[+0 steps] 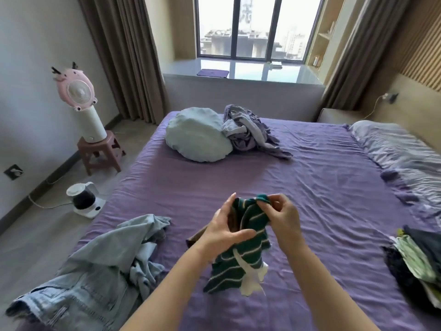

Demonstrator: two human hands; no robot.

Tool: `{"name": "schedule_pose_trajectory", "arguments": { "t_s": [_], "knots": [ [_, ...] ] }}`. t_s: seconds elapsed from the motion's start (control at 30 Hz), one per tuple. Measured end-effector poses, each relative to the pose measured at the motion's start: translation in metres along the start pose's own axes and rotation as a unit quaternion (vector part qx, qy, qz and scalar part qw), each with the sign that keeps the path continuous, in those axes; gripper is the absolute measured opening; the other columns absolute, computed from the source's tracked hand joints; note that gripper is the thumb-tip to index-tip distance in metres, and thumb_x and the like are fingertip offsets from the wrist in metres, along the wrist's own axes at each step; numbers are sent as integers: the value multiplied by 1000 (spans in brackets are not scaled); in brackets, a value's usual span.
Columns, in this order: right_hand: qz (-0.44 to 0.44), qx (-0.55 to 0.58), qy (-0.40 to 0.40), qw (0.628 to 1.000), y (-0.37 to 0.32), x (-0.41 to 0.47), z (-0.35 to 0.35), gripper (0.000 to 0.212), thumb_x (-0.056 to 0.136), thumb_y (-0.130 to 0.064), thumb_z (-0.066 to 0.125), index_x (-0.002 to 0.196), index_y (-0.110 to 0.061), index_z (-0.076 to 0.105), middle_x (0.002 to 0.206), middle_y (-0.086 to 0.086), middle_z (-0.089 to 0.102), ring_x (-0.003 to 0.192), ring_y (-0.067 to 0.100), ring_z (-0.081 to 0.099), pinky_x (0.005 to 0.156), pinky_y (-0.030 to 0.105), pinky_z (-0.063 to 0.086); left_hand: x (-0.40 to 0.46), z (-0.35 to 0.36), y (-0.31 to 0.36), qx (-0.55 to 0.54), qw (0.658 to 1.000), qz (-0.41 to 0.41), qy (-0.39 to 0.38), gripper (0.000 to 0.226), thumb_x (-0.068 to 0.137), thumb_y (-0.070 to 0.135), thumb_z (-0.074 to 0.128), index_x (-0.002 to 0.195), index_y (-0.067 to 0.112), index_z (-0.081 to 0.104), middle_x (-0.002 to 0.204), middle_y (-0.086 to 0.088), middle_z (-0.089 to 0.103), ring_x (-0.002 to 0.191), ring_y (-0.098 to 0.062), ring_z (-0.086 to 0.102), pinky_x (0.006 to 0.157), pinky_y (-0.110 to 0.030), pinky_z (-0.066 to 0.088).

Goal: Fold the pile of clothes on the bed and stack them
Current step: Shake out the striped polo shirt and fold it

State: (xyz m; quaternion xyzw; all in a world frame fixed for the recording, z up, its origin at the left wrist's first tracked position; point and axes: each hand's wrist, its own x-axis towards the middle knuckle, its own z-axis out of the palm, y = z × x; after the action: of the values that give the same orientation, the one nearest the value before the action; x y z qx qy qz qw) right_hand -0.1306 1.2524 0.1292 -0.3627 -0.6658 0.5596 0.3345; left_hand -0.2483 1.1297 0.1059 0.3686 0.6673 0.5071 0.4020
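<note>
Gripping striped garment [241,254], both hands raised

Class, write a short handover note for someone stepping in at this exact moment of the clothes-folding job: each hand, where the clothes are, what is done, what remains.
Left hand grips the green striped garment at its middle; right hand pinches its top edge. It hangs bunched above the purple bed sheet, not yet folded.
Done: a stack of clothes sits at the bed's right edge.
Left: the striped garment, the denim pieces at the near left, and possibly the crumpled lilac fabric beside the round cushion. Fold each and add it to the stack.
</note>
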Motion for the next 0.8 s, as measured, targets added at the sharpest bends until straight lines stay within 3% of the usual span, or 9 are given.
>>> {"name": "schedule_pose_trajectory", "arguments": {
  "t_s": [0.07,0.1,0.17,0.27,0.4,0.53,0.63,0.73,0.8],
  "knots": [
    [-20,42,-38,998,-22,-6,-11,8,87,-6,65,94,-11,66,88,11,71,83,23,69,72,33,58,-7,30,20,109,991,39,67,52,78,29,75,124,28,50,114,5,59,103,-6,59,92,-34,51],
    [-29,63,-57,996,-29,-10,-19,11,88,-5,64,97,-11,67,92,10,71,87,21,69,76,32,58,-10,40,31,118,984,54,119,26,84,22,69,107,26,57,101,5,64,91,-7,63,86,-35,54],
    [-68,35,-78,994,-35,-20,-42,19,87,-6,65,101,-19,64,99,-1,68,94,10,66,81,21,54,-16,53,52,69,982,59,163,3,92,14,61,95,16,61,89,-4,69,83,-19,67,78,-38,56],
    [-91,-72,-125,985,-20,-45,-81,35,85,-11,69,112,-27,55,102,-17,60,91,-6,60,75,8,47,-25,64,85,-39,983,65,167,5,93,8,58,97,7,61,90,-12,70,83,-25,69,77,-40,58],
    [-63,-87,-137,985,9,-76,-114,28,82,-13,71,107,-20,61,89,-10,63,83,5,61,69,12,47,-35,77,121,-131,972,59,186,6,92,3,58,96,3,63,86,-12,68,74,-22,68,70,-39,59],
    [-46,-41,-113,992,-5,-70,-143,13,78,-11,74,87,-18,67,77,-3,66,70,10,60,61,17,46,-44,79,117,-69,957,-11,282,21,89,6,64,108,-4,60,92,-14,67,82,-28,65,80,-48,57],
    [-78,-73,-163,981,-30,-61,-156,18,77,-12,76,84,-25,67,76,-6,65,69,7,57,64,17,45,-62,83,97,141,935,-44,322,52,81,15,74,126,5,50,116,-12,55,108,-27,56,93,-40,49],
    [-100,-142,-203,964,-46,-58,-154,23,74,-19,78,82,-35,63,76,-9,65,69,7,58,65,22,46,-70,101,94,275,944,88,163,90,74,30,80,147,23,29,137,9,34,130,-9,27,111,-32,22],
    [-111,-164,-228,953,-53,-59,-150,29,73,-21,79,81,-42,61,77,-13,68,67,0,59,60,14,47,-65,116,104,293,951,87,57,89,71,37,81,146,27,33,133,10,47,131,-10,34,113,-36,22]
  ]
}}
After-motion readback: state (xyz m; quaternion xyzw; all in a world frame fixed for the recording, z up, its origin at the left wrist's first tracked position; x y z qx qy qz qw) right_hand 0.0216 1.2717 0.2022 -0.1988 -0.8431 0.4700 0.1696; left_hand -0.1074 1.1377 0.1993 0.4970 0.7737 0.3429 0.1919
